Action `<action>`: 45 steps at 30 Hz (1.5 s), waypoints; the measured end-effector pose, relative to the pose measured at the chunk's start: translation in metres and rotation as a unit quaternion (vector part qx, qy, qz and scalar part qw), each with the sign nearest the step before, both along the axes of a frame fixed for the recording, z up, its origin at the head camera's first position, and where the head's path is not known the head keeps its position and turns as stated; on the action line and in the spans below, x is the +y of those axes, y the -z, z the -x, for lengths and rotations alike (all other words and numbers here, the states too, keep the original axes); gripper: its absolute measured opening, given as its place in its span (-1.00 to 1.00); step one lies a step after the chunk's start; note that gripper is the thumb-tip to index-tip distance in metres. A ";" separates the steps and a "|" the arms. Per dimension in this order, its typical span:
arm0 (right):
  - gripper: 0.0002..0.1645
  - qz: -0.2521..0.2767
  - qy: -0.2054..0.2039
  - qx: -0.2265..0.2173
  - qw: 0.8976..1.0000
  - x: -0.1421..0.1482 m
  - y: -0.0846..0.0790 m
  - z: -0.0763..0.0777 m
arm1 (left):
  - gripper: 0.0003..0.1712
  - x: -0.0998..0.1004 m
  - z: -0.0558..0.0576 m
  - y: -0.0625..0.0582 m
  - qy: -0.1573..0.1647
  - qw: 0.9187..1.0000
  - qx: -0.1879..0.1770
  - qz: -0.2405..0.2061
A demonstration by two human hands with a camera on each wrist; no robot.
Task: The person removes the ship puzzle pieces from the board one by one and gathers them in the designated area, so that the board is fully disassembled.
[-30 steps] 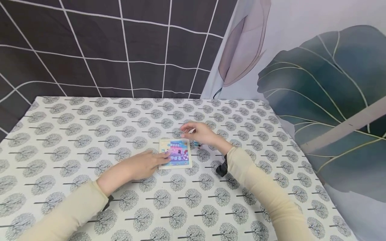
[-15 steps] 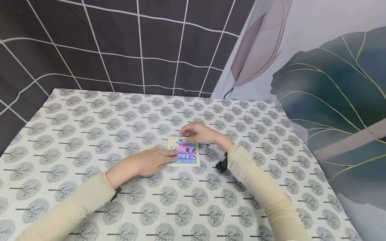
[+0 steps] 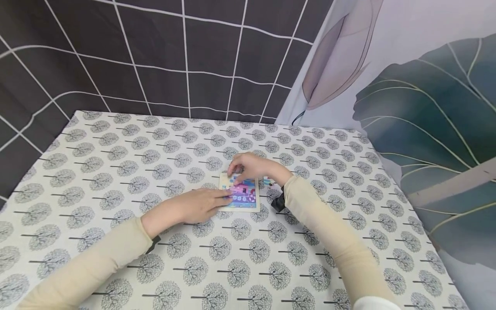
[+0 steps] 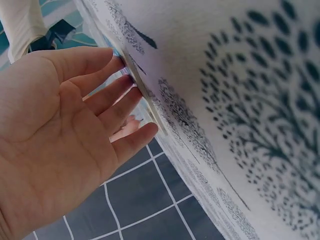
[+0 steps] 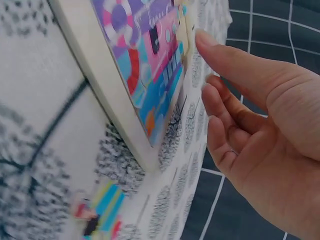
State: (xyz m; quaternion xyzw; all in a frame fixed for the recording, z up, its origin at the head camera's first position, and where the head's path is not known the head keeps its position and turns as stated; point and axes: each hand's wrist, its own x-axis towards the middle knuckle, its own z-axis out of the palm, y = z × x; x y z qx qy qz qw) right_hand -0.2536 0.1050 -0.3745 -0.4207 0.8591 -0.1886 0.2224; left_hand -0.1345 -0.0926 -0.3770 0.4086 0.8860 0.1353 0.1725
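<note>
A small square picture puzzle (image 3: 253,206) with a pale frame and a pink, purple and blue design lies on the patterned cloth. My left hand (image 3: 199,206) rests on its left side with extended fingers; in the left wrist view, the fingertips (image 4: 134,90) touch the frame's edge. Above the puzzle's far part, my right hand (image 3: 252,167) hovers with bent fingers. The right wrist view has its thumb and fingers (image 5: 220,120) apart, nothing visible between them. A loose, brightly striped puzzle piece (image 5: 106,210) lies on the cloth beside the frame.
The table's cloth (image 3: 244,249) has a grey tree print. A dark wall hanging with white grid lines (image 3: 155,47) stands behind the table. A leaf-patterned curtain (image 3: 426,116) hangs at the right.
My right hand has shifted left, from the puzzle's far right corner to above its far part. The left hand stays on the left side. The head view has turned slightly.
</note>
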 end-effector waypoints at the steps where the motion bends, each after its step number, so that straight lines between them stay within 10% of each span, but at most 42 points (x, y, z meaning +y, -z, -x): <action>1: -0.65 -0.013 -0.002 -0.003 1.000 -0.002 -0.001 0.001 | -0.51 0.000 0.001 0.000 0.002 1.000 -0.001 0.001; 19: -0.77 -0.110 -0.010 -0.051 0.993 -0.032 -0.012 0.012 | -0.45 0.045 0.011 -0.001 0.019 0.993 0.104 0.054; 45: -0.87 -0.068 0.010 -0.048 0.996 -0.019 -0.006 0.005 | -0.43 0.052 0.004 0.006 0.003 0.993 0.102 0.065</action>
